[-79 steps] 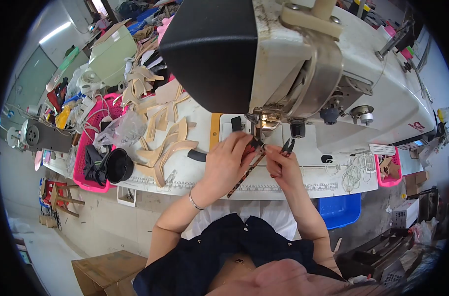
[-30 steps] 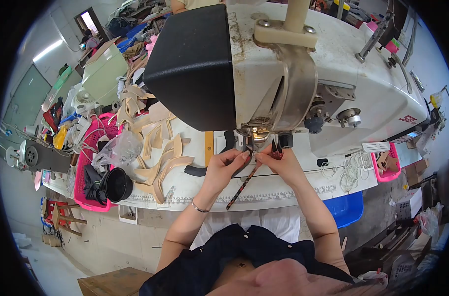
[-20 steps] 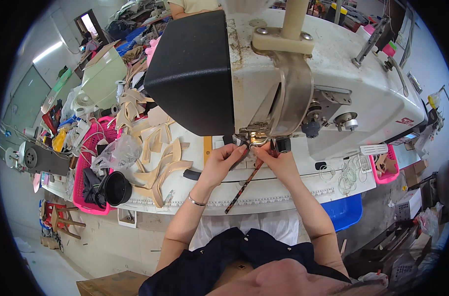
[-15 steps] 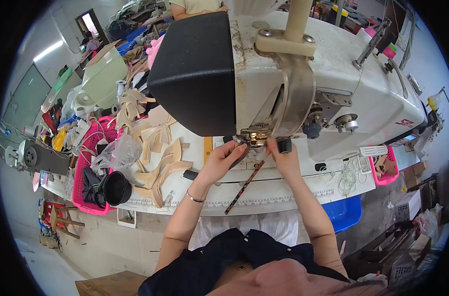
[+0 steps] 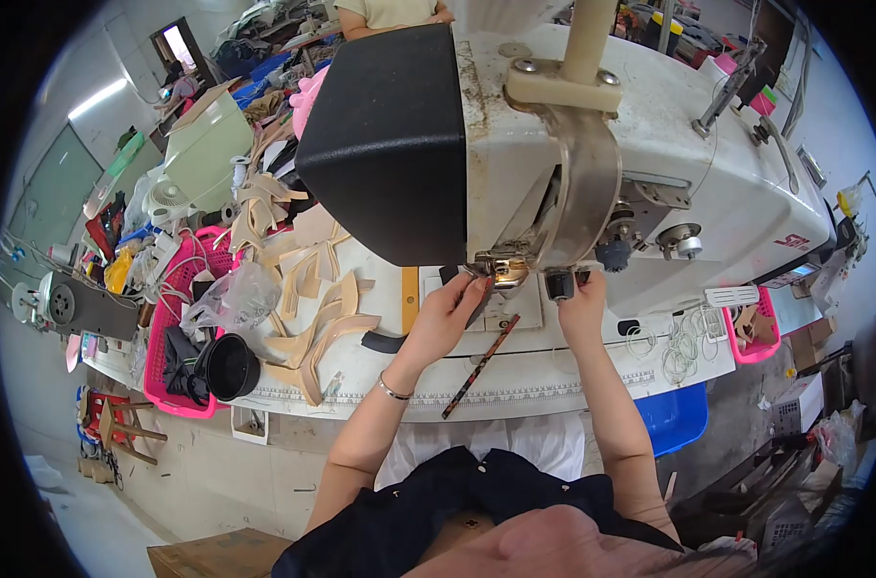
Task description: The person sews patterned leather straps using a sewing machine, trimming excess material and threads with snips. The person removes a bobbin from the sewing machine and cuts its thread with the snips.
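My left hand pinches a dark curved piece just left of the needle area of the white sewing machine. My right hand is beside the black knob, right of the needle area; its fingertips are partly hidden behind the knob, and what they hold, if anything, cannot be made out. A thin patterned strip lies slantwise on the table between my forearms, touched by neither hand. Left of my left hand, a black curved strip rests on the table.
Beige cut pieces lie at the left of the white table. Beyond them stand a black bowl and a pink basket. Coiled clear cord is at the right, near another pink basket. A person is behind the machine.
My right hand has left the patterned strip, which now lies on the table, and moved right to the black knob. My left hand stays near the needle area with the dark piece.
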### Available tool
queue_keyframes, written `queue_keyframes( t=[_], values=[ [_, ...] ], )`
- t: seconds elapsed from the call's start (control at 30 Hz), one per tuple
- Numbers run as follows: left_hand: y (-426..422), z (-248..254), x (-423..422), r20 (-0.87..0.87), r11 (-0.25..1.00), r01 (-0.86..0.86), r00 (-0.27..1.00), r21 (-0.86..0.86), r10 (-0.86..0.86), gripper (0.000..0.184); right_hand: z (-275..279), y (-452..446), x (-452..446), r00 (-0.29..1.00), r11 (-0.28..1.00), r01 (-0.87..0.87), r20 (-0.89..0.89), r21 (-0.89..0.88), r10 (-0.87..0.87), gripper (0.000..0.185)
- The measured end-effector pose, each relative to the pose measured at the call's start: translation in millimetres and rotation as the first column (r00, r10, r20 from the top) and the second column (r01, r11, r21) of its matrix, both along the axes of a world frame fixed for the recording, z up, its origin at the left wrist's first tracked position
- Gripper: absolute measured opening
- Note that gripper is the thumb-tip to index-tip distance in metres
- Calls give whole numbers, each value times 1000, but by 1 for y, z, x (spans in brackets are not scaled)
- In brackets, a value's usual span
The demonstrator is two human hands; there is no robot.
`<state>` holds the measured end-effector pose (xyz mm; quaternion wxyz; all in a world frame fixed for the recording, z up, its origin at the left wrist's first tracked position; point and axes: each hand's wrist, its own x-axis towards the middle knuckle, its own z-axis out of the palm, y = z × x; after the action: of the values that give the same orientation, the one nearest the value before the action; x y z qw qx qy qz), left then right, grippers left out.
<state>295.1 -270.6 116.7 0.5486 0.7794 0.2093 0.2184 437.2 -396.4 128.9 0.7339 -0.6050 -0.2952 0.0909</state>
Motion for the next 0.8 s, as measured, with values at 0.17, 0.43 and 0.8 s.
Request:
queue_keyframes(
  t=[0.17,0.43,0.8],
  values=[
    [-4,5,0,-6,998,-39,999,51,40,33,0,-2,2,1000,999,-26,-7,-33,25,15],
    [17,7,-25,48,960,268,963,-82,-265,30,-34,4,20,951,978,78,309,-194,-14,20],
    [15,7,-14,-31,985,172,985,19,-172,33,-34,4,20,952,980,80,304,-182,-21,17]
  ],
)
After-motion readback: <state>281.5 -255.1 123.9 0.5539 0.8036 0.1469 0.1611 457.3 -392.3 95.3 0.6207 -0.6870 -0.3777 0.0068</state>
